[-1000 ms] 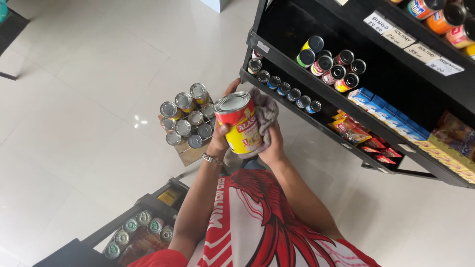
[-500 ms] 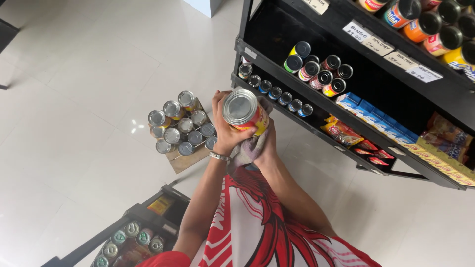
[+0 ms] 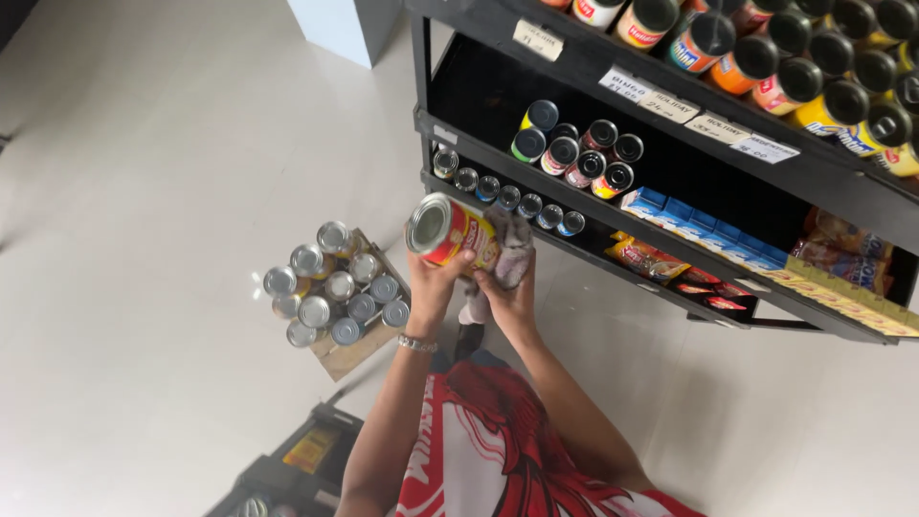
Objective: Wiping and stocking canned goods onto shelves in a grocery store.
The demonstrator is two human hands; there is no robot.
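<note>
Head view, looking down over the person's arms. Left hand (image 3: 433,287), wristband on, grips a tin can (image 3: 450,230) from below, fingers curled round its red and yellow label; the can lies tilted, silver lid turned toward the floor side, held in the air just in front of the black shelf rack (image 3: 574,72). Right hand (image 3: 507,292) presses a grey cloth (image 3: 507,254) against the can's far end, fingers wrapped over the cloth.

On the pale floor (image 3: 153,172), left of the hands: an open cardboard box (image 3: 359,349) packed with upright silver-topped cans (image 3: 330,287), close together, two or three stacked above the rest.

Rack, middle shelf: a small heap of cans lying on their sides (image 3: 574,153), lids facing out, yellow, green and red labels. Below them a row of small cans (image 3: 507,196) along the shelf lip, ends outward. Further right, flat blue boxes (image 3: 689,215), then red and yellow packets (image 3: 651,258). Top shelf: dark-lidded jars (image 3: 814,81) with orange and yellow labels. White price tags (image 3: 661,101) sit along the shelf edges.

Bottom left corner: a dark crate (image 3: 287,469) with a yellow item inside, partly cut off
</note>
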